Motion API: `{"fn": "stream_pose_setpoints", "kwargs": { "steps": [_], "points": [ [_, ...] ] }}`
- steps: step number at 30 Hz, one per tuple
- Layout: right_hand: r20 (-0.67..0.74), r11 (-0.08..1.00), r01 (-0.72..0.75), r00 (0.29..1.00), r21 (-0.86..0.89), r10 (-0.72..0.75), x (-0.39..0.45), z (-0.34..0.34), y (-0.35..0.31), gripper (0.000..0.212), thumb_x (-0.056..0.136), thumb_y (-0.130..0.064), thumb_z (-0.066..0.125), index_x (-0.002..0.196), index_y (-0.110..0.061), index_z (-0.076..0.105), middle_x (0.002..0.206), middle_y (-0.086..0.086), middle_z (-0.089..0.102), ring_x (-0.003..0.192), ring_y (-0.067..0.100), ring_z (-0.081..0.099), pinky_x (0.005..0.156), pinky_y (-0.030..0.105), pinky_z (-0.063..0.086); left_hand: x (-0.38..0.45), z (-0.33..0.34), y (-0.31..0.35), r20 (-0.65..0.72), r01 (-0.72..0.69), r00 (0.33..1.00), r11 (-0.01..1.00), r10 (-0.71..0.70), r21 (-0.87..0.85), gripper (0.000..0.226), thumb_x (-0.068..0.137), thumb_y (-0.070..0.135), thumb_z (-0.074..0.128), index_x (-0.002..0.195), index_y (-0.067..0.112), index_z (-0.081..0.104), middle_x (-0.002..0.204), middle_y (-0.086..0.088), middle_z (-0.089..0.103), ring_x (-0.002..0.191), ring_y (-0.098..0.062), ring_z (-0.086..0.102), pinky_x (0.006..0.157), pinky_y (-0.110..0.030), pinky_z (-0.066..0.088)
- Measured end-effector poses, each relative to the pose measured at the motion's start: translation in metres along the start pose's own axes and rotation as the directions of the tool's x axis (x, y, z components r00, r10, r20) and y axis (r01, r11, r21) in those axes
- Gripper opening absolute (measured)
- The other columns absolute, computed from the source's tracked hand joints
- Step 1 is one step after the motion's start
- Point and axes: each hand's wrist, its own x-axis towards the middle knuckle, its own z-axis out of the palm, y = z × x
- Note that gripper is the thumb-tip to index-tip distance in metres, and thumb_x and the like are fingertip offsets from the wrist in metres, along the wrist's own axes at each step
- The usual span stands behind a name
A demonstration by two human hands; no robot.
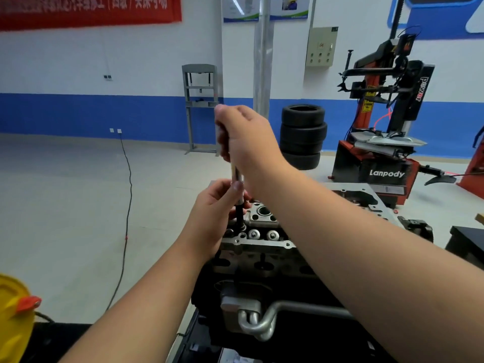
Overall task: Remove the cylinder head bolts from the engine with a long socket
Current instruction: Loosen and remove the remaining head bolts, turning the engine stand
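Note:
The engine's cylinder head (262, 231) sits in front of me, grey metal with round bolt heads along its near edge. A long socket tool (238, 197) stands nearly upright over the head's left end, chrome above and black below. My right hand (246, 137) grips the tool's upper part from the right. My left hand (217, 213) pinches the shaft lower down, just above the head. The black tip meets the head at a hole (241, 227); the bolt itself is hidden.
A stack of black tyres (302, 134) and a red tyre changer (379, 142) stand behind the engine. A grey press frame (200, 106) is by the wall. A black cable (128, 205) runs over the floor at left. A yellow container (13, 315) is at lower left.

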Motion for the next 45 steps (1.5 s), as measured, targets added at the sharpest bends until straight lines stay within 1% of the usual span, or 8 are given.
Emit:
{"fn": "stream_pose_setpoints", "kwargs": {
  "steps": [4, 8, 12, 20, 28, 34, 37, 45],
  "points": [
    [-0.094, 0.995, 0.094, 0.991, -0.037, -0.097, -0.008, 0.012, 0.002, 0.023, 0.096, -0.017, 0.048, 0.074, -0.015, 0.054, 0.060, -0.004, 0.047, 0.054, 0.009, 0.042, 0.053, 0.028, 0.039, -0.002, 0.005, 0.005, -0.057, -0.032, 0.998, 0.999, 0.033, 0.017, 0.067, 0.067, 0.034, 0.085, 0.109, -0.010, 0.059, 0.093, -0.033, 0.064, 0.083, -0.030, 0.057, 0.077, -0.049, 0.045],
    [0.110, 0.996, -0.040, 0.993, 0.082, 0.031, 0.002, -0.005, -0.005, 0.039, 0.101, -0.031, 0.050, 0.065, -0.017, 0.044, 0.050, -0.003, 0.034, 0.046, 0.015, 0.028, 0.054, 0.032, 0.025, -0.003, 0.002, 0.006, 0.018, 0.043, 0.999, 0.998, -0.042, -0.044, 0.034, 0.086, 0.057, 0.067, 0.094, 0.024, 0.074, 0.086, -0.003, 0.071, 0.082, -0.020, 0.067, 0.080, -0.041, 0.053],
    [0.315, 0.980, -0.170, 0.940, 0.100, 0.131, 0.008, -0.024, -0.013, 0.039, 0.102, -0.031, 0.050, 0.066, -0.017, 0.040, 0.057, 0.000, 0.025, 0.053, 0.017, 0.019, 0.056, 0.033, 0.022, -0.003, 0.002, 0.006, 0.098, 0.061, 0.994, 0.998, -0.058, -0.022, 0.041, 0.094, 0.051, 0.055, 0.108, 0.015, 0.071, 0.092, -0.003, 0.072, 0.085, -0.019, 0.067, 0.082, -0.039, 0.050],
    [-0.111, 0.998, -0.032, 0.993, -0.055, 0.025, -0.012, 0.011, 0.002, 0.037, 0.104, -0.040, 0.043, 0.079, -0.015, 0.052, 0.070, 0.000, 0.047, 0.066, 0.015, 0.043, 0.064, 0.033, 0.037, 0.001, 0.006, 0.003, -0.034, -0.028, 0.999, 0.995, 0.032, 0.093, 0.043, 0.079, 0.018, 0.075, 0.111, -0.007, 0.061, 0.088, -0.009, 0.067, 0.079, -0.021, 0.057, 0.074, -0.044, 0.048],
    [0.294, 0.981, -0.161, 0.948, 0.106, 0.124, 0.006, -0.015, -0.002, 0.043, 0.097, -0.036, 0.053, 0.059, -0.020, 0.040, 0.051, -0.004, 0.028, 0.049, 0.015, 0.020, 0.052, 0.031, 0.022, -0.002, 0.001, 0.004, 0.098, 0.053, 0.994, 0.999, -0.054, 0.013, 0.051, 0.095, 0.056, 0.049, 0.104, 0.011, 0.070, 0.094, -0.006, 0.074, 0.084, -0.018, 0.068, 0.080, -0.036, 0.049],
    [-0.052, 0.998, 0.027, 0.998, -0.056, -0.030, -0.007, 0.005, 0.002, 0.025, 0.100, -0.027, 0.051, 0.078, -0.015, 0.054, 0.067, -0.001, 0.049, 0.060, 0.011, 0.044, 0.059, 0.029, 0.040, -0.002, 0.004, 0.003, -0.035, -0.026, 0.999, 0.998, 0.028, 0.052, 0.032, 0.092, 0.034, 0.073, 0.097, 0.004, 0.066, 0.081, -0.004, 0.070, 0.078, -0.021, 0.060, 0.077, -0.045, 0.047],
    [-0.084, 0.990, 0.088, 0.992, -0.112, -0.098, -0.007, 0.010, 0.002, 0.026, 0.100, -0.017, 0.045, 0.079, -0.005, 0.055, 0.063, -0.001, 0.045, 0.050, 0.005, 0.039, 0.050, 0.024, 0.038, -0.003, 0.008, 0.007, -0.073, -0.041, 0.996, 0.996, 0.048, 0.083, 0.062, 0.067, 0.043, 0.078, 0.105, -0.003, 0.063, 0.085, -0.007, 0.069, 0.081, -0.023, 0.059, 0.076, -0.046, 0.048],
    [0.269, 0.987, -0.109, 0.960, 0.117, 0.074, 0.006, -0.016, -0.005, 0.040, 0.099, -0.026, 0.051, 0.062, -0.019, 0.038, 0.052, -0.004, 0.027, 0.048, 0.015, 0.021, 0.051, 0.029, 0.022, -0.003, 0.003, 0.002, 0.081, 0.019, 0.996, 0.997, -0.025, 0.080, 0.049, 0.089, 0.067, 0.053, 0.099, 0.024, 0.076, 0.098, -0.004, 0.076, 0.089, -0.018, 0.071, 0.083, -0.035, 0.051]
  ]
}}
